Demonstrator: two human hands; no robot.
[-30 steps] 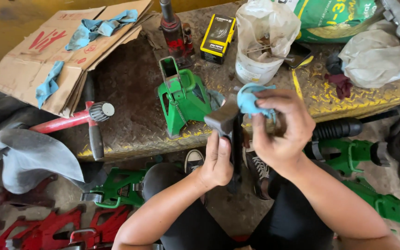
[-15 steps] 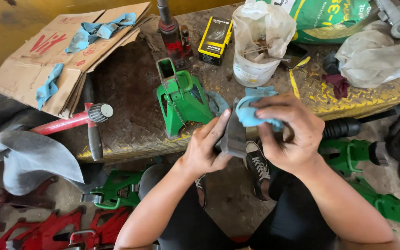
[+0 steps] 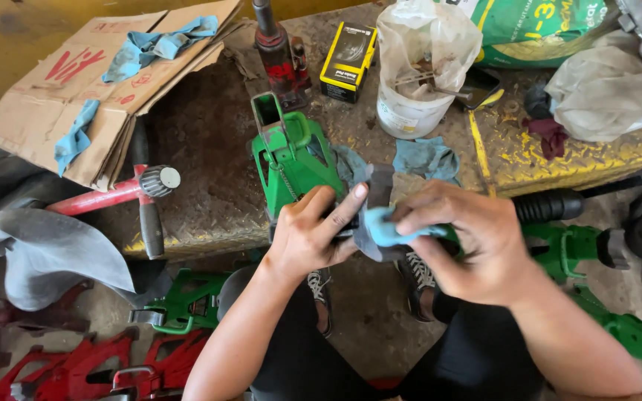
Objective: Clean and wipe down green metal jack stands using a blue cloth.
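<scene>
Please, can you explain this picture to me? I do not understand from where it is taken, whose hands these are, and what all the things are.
The camera sits on a person's head and looks down at their own two hands. The left hand holds a dark grey metal part. The right hand presses a small blue cloth against it. Behind stands a green metal stand on a worn metal platform. Also there: a white bucket lined with a plastic bag, a yellow and black box, flattened cardboard, and a red-handled tool.

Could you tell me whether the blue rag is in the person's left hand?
No, the right hand presses the blue rag against the grey metal part held by the left hand.
</scene>
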